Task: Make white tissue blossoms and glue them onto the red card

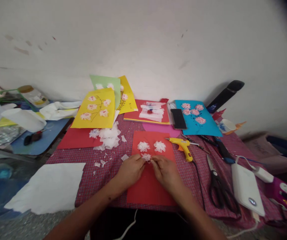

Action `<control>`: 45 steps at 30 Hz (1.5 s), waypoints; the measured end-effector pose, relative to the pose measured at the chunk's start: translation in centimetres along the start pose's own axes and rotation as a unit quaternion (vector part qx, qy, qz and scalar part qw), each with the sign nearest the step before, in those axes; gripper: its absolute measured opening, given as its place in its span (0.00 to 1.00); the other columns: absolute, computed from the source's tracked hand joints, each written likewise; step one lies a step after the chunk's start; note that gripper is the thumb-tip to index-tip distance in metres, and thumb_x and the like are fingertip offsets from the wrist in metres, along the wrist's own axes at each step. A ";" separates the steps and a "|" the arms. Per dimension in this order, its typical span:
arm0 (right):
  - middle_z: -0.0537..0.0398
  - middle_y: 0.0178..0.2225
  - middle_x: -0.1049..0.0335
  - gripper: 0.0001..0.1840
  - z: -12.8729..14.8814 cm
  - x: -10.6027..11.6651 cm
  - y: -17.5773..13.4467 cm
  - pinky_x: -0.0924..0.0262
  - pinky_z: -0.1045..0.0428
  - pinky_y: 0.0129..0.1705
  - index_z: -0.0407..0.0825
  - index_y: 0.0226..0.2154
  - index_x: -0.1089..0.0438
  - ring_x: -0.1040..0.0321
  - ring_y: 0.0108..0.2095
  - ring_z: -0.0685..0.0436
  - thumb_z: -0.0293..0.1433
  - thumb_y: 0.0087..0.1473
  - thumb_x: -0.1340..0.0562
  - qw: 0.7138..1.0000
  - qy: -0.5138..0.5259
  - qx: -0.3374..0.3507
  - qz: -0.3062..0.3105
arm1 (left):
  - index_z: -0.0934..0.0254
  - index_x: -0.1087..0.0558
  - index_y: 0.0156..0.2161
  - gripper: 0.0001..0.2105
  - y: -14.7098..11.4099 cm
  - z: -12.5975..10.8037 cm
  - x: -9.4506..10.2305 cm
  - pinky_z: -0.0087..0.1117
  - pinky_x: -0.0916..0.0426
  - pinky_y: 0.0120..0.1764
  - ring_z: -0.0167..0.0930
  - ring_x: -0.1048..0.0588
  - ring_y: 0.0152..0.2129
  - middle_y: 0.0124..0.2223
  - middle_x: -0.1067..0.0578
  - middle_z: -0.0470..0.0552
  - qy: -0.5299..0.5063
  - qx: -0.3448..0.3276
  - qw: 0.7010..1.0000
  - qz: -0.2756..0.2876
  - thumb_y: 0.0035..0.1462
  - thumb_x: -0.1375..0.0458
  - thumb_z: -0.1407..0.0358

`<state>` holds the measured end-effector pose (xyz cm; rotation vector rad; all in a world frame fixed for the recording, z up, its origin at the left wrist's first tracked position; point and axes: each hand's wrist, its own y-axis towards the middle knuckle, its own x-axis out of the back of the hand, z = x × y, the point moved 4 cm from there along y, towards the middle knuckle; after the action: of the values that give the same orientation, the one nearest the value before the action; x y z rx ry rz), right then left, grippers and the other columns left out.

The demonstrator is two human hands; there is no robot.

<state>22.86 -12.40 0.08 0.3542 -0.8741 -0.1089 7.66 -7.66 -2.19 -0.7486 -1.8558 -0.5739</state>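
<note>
A white tissue-paper flower [146, 156] sits between my two hands, low over a red sheet of paper [150, 191]. My left hand [131, 169] pinches its left edge with curled fingers. From the other side, my right hand [167, 171] pinches the right edge. Just beyond my fingers, a second white flower [143, 146] and a third white flower [160, 146] rest on the red sheet. A yellow glue gun [183, 145] lies to the right, its nozzle over the sheet's edge.
Black-handled scissors [218, 190] and a white power bank [247, 188] lie at right. Tissue scraps [109, 136] are piled left, near a white cloth-like sheet [52, 186]. Behind are yellow flower artwork [97, 116], a phone [179, 119] and blue flower artwork [192, 128].
</note>
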 end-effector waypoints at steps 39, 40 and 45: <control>0.54 0.26 0.25 0.09 -1.3 -0.3 -8.0 0.32 0.53 0.27 0.49 0.37 0.24 0.29 0.23 0.47 0.35 0.63 0.39 0.959 0.218 -0.153 -0.095 | 0.63 0.26 0.41 0.08 -3.7 6.1 5.1 0.39 0.33 0.44 0.38 0.27 0.40 0.41 0.26 0.55 0.021 0.136 0.989 -0.054 0.64 0.47 0.64; 0.54 0.27 0.24 0.10 -1.3 -0.3 -8.0 0.32 0.52 0.28 0.49 0.36 0.24 0.28 0.23 0.47 0.35 0.62 0.39 0.961 0.214 -0.150 -0.093 | 0.64 0.27 0.39 0.08 -3.5 5.9 4.9 0.39 0.33 0.43 0.38 0.28 0.39 0.40 0.27 0.55 0.027 0.139 0.989 -0.050 0.63 0.47 0.63; 0.54 0.27 0.24 0.09 -0.6 0.5 -7.6 0.32 0.53 0.26 0.50 0.34 0.23 0.28 0.23 0.46 0.34 0.61 0.38 0.963 0.212 -0.130 -0.101 | 0.63 0.31 0.31 0.07 -3.3 5.4 4.5 0.37 0.35 0.40 0.35 0.29 0.35 0.36 0.29 0.52 -0.019 0.131 0.990 -0.057 0.61 0.47 0.66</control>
<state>23.99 -19.49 -2.59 0.2073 -0.3896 -0.3226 0.57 -5.19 -0.26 -0.4841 -1.9714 -0.3786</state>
